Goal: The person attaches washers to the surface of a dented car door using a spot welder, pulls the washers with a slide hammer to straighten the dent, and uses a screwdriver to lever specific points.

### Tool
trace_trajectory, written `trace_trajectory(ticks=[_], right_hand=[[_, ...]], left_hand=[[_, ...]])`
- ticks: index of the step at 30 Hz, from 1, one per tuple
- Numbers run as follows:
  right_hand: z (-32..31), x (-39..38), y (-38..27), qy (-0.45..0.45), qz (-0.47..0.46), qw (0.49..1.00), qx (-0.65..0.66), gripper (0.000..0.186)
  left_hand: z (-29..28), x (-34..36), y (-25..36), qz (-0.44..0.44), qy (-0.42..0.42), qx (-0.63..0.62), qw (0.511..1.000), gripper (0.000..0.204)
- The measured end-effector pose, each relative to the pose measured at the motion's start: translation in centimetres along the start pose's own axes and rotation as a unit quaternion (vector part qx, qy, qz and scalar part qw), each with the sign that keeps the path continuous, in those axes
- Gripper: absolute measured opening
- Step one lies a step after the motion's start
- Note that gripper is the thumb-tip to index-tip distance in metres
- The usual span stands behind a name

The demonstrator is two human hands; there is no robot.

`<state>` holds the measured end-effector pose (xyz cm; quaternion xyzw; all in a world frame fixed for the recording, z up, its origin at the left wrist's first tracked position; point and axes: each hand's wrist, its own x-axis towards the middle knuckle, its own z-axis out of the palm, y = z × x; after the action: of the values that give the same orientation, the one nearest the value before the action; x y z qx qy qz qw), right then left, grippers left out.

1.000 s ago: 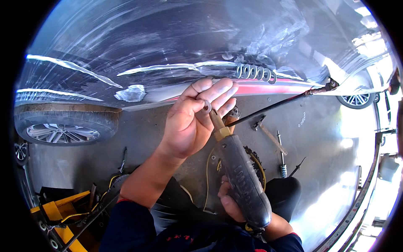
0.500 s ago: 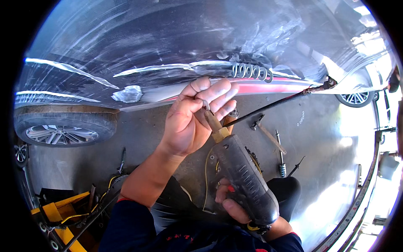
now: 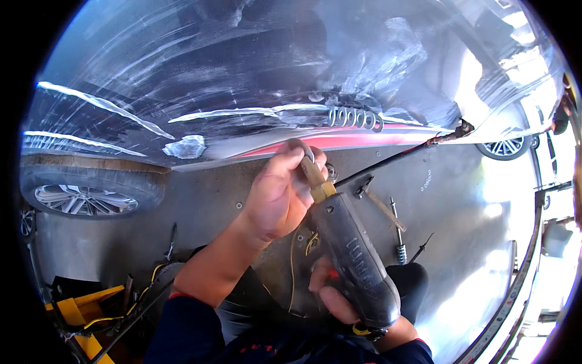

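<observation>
A black pistol-shaped welding gun [image 3: 359,258] with a brass nozzle points up and left toward the car's side. My right hand [image 3: 332,294] is wrapped round its grip near the red trigger. At the tip, my left hand [image 3: 273,197] pinches a small metal washer [image 3: 310,155] between thumb and fingers; part of the washer is hidden. Just beyond, several washers [image 3: 356,117] stand on edge in a row on the scuffed dark car panel [image 3: 267,67], along a bare-metal streak. Below that row runs a red and pale strip [image 3: 339,141].
A dark rod [image 3: 394,160] slants from the panel's lower edge toward my hands. On the floor at right lie a hammer [image 3: 383,205], a slide hammer [image 3: 398,233] and loose washers [image 3: 426,181]. A car wheel [image 3: 88,199] stands at left, above a yellow cart [image 3: 85,306] with cables.
My left fingers have folded in from spread to closed around the washer at the gun's tip. The gun has shifted slightly, and the view has moved a little.
</observation>
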<state>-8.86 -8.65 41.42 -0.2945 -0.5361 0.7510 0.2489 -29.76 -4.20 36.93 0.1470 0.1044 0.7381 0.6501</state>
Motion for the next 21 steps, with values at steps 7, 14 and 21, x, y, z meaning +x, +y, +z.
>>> trace_trajectory(ticks=[7, 14, 21], right_hand=[[0.2, 2.5, 0.8, 0.040, -0.196, 0.935, -0.294, 0.036], [0.8, 3.9, 0.9, 0.101, -0.240, 0.901, -0.348, 0.035], [0.9, 4.0, 1.3, 0.112, -0.265, 0.878, -0.384, 0.035]], left_hand=[[2.1, 0.2, 0.3, 0.139, 0.073, 0.180, 0.971, 0.023], [4.1, 0.7, 0.7, 0.122, 0.067, 0.215, 0.967, 0.029], [4.2, 0.7, 0.9, 0.154, 0.046, 0.274, 0.948, 0.029]])
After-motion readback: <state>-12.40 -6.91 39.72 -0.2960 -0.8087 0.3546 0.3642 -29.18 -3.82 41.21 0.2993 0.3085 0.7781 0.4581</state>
